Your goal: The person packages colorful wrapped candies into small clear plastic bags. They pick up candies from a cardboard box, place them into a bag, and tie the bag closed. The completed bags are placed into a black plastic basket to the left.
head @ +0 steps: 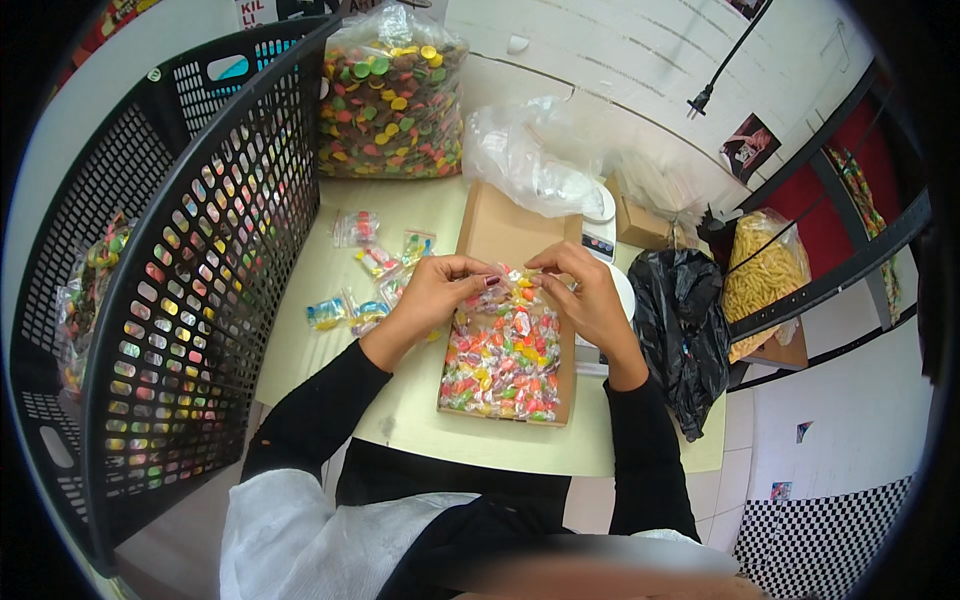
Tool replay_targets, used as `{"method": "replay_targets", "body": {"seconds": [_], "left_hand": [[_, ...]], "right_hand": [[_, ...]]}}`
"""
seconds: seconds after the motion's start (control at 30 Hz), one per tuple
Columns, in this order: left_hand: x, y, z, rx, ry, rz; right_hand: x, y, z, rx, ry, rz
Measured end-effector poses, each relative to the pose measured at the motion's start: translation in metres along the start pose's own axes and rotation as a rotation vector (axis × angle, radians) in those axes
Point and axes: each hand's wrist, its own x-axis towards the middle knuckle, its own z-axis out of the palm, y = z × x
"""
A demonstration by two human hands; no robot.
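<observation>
My left hand [442,291] and my right hand [589,296] meet above the far part of an open cardboard box [568,382]. Thumb and fingers of each pinch a small clear plastic bag [514,277], with colourful sweets showing in or behind it. Exactly what the bag contains is hard to make out. Wrapped hard candies [501,367] in red, yellow, green and purple fill the near part of the box. Left of it, several small filled bags of sweets [377,260] lie on the pale table [420,442], some partly covered by my left hand.
A tall black perforated plastic basket [202,150] stands at left. Behind are a large bag of coloured snacks [394,112] and a crumpled clear bag [532,157]. At right sit white equipment [621,289], a black plastic bag [679,330] and a bag of yellow puffs [765,262].
</observation>
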Motion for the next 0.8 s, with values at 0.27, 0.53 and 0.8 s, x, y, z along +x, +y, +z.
{"method": "replay_targets", "body": {"seconds": [0.27, 0.53, 0.8], "left_hand": [[-0.001, 0.001, 0.001, 0.058, 0.006, 0.027], [-0.002, 0.000, 0.001, 0.029, -0.021, -0.026], [-0.003, 0.003, -0.001, 0.009, -0.073, -0.059]], "right_hand": [[0.001, 0.001, 0.004, 0.020, 0.010, -0.092], [-0.001, -0.002, 0.015, 0.041, 0.024, -0.104], [-0.005, 0.002, 0.018, 0.281, -0.041, 0.183]]}}
